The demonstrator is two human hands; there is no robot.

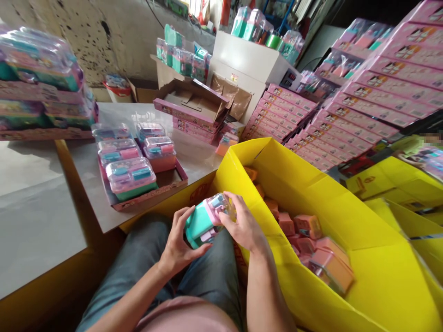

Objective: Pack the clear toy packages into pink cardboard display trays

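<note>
Above my lap, a teal and pink plastic box with a clear lid point(202, 220) is held between both hands. My left hand point(178, 242) grips its teal base, thumb below and fingers above. My right hand point(242, 223) closes on the clear lid end, with the thumb across the lid. The box is tilted, and small pink and blue pieces show through the lid. To the left on the table, a pink cardboard tray point(176, 179) carries several similar lidded boxes, among them a green-based box point(133, 180) in the front row.
A large yellow bin point(377, 258) at my right contains several orange and pink boxes point(306, 226). Pink cartons point(367, 106) are piled high behind it. An open carton point(190, 106) lies on the table point(86, 184). Stacked packed trays point(41, 87) stand at the left.
</note>
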